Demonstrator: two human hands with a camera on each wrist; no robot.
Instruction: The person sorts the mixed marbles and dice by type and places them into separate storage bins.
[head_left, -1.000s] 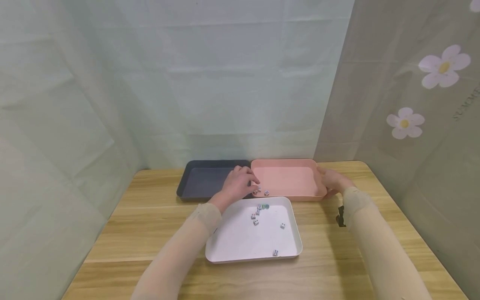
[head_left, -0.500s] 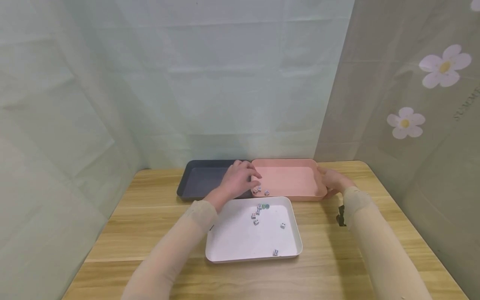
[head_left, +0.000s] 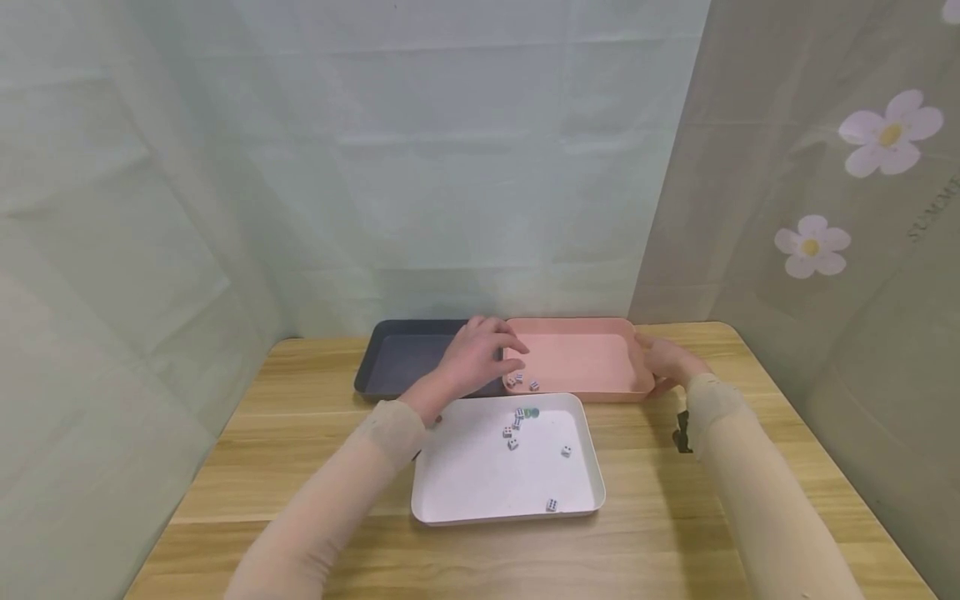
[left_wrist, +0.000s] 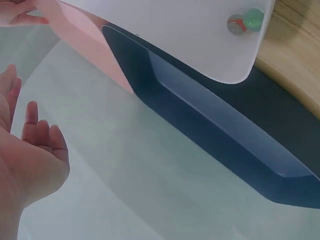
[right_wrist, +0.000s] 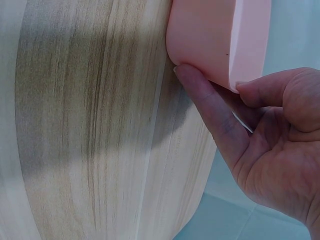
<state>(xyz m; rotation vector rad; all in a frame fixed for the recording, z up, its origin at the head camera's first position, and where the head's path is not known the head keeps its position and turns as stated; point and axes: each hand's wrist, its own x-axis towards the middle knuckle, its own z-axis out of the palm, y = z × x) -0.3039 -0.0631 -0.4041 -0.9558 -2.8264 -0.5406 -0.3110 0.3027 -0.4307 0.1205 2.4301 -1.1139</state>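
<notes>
My left hand (head_left: 480, 354) hovers over the seam between the dark blue tray (head_left: 367, 371) and the pink tray (head_left: 577, 358). Its thumb and fingers are spread apart, nothing between them, as the left wrist view shows too. Just below the thumb, several white dice (head_left: 534, 386) lie in the pink tray's near left corner. At that tray's other end, my right hand (right_wrist: 270, 135) grips it, thumb at the rim and a finger against the outer wall. In front, the white tray (head_left: 465, 483) holds several dice (head_left: 513, 444) and a few greenish marbles (head_left: 531, 413).
In the left wrist view, two marbles (left_wrist: 246, 22) sit in a corner of the white tray. The wooden table (head_left: 300, 467) ends at a pale curtain (head_left: 465, 167) behind the trays. A black object (head_left: 682, 433) shows beside the right sleeve.
My left thumb and fingers have lifted away from the dice in the pink tray and spread wider. The left forearm has shifted leftward. The right hand has kept its place on the tray.
</notes>
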